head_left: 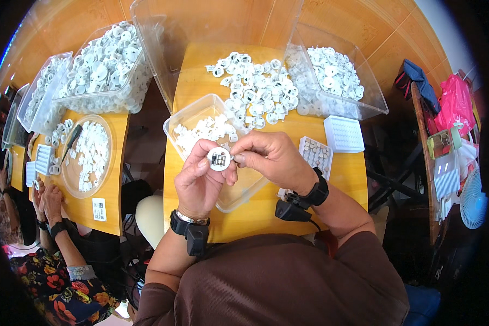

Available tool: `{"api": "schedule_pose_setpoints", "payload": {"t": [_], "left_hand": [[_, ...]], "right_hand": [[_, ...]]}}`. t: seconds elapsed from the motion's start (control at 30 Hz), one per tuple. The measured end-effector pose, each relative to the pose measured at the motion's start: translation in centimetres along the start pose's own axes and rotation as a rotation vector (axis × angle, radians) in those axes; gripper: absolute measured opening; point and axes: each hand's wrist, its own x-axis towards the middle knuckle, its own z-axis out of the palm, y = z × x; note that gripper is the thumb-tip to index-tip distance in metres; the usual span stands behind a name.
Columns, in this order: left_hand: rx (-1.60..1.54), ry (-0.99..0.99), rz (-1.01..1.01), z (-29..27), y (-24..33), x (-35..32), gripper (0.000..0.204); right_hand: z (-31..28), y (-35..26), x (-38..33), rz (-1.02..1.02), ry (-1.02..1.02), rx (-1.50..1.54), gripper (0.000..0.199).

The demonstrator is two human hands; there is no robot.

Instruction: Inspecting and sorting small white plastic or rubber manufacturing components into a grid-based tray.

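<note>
My left hand [196,176] is closed, pinching a round white plastic part [214,165] between thumb and fingers. Dark and metallic pieces show in the middle of its face. Right beside the part's edge, my right hand [269,160] has its thumb and forefinger pressed together; whatever they hold, if anything, is too small to make out. Under both hands stands a clear plastic tub [246,195] with small white pieces [206,132] in its far half. Just right of my right hand is a tray of small round metallic pieces [316,155].
Many similar round white parts [258,89] lie loose at the table's far side. A large clear bin [339,106] of them stands far right, above a white tray with wells [344,135]. At the left table [107,214], a co-worker's hands [50,201] work near a round tray [110,176].
</note>
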Motion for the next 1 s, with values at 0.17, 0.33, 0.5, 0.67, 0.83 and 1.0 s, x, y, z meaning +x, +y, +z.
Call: {"api": "schedule_pose_setpoints", "payload": {"t": [0.17,0.33,0.5,0.67,0.83,1.0], "left_hand": [[-0.009,-0.032,-0.012,-0.1,0.0,0.1,0.029],[0.035,-0.025,-0.062,0.3,0.1,0.0,0.028],[0.041,0.018,-0.053,0.5,-0.2,0.0,0.028],[0.097,0.071,-0.061,0.5,-0.3,-0.1,0.028],[0.181,0.044,-0.073,0.9,-0.3,-0.2,0.027],[0.181,0.044,-0.075,0.8,-0.4,-0.1,0.029]], "right_hand": [[-0.2,-0.1,-0.1,0.079,0.053,0.148,0.013],[-1.1,-0.6,0.0,0.135,0.067,0.159,0.015],[-1.3,-0.4,0.2,0.078,0.155,0.126,0.015],[-2.2,-2.0,0.3,0.169,0.01,0.102,0.015],[-2.0,-3.1,0.7,-0.057,-0.098,-0.283,0.014],[-1.5,-3.2,0.8,-0.097,-0.099,-0.378,0.017]]}}
